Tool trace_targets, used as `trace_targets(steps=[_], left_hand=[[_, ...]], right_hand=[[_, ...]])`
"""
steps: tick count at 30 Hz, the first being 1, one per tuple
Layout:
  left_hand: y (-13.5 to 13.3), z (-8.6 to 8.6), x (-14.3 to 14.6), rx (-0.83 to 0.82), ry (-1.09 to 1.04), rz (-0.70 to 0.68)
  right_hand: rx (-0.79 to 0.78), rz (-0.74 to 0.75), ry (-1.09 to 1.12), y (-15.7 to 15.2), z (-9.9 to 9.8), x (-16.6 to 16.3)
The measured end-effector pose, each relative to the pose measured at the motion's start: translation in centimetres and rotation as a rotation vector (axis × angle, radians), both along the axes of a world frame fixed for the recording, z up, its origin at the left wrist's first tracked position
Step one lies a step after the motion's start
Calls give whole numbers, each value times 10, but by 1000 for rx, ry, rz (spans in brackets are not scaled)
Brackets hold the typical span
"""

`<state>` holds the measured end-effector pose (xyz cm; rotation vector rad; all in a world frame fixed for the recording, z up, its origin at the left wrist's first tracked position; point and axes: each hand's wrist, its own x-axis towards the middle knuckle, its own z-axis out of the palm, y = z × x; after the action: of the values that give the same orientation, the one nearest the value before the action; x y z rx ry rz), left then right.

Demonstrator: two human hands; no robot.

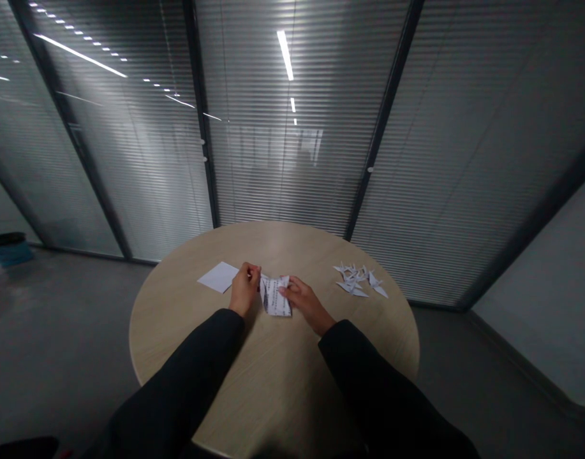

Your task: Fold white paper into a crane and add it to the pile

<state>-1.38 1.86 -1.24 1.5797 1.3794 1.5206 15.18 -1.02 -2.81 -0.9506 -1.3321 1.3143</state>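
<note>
Between my hands is a small sheet of printed paper (274, 299), partly folded, with lines of dark text across it. My left hand (245, 287) pinches its upper left corner, fingers closed. The right side of the sheet is gripped by my right hand (305, 298), its thumb lying on the printed face. Just left of my left hand, a white sheet of paper (219, 278) lies flat on the table, set cornerwise. Folded paper cranes (353, 279), several of them, lie in a loose heap to the right of my right hand.
Everything rests on a round wooden table (177, 331). Behind it stands a glass partition with blinds (282, 178) and dark frames. A blue bin (9, 250) with a black liner is on the floor at far left. A pale wall (550, 287) runs along the right.
</note>
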Motion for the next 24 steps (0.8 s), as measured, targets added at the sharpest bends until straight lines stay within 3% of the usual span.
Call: trace_targets(steps=[9, 14, 19, 24], left_hand=[[-5, -1, 10, -14, -120, -153], [-2, 0, 7, -233, -283, -316], [-3, 1, 0, -473, -281, -625], [-4, 1, -3, -500, -200, -707]], right_hand=[[55, -169, -63, 15, -13, 6], [144, -215, -128, 17, -14, 14], [232, -228, -425, 14, -13, 17], [327, -259, -651, 7, -7, 16]])
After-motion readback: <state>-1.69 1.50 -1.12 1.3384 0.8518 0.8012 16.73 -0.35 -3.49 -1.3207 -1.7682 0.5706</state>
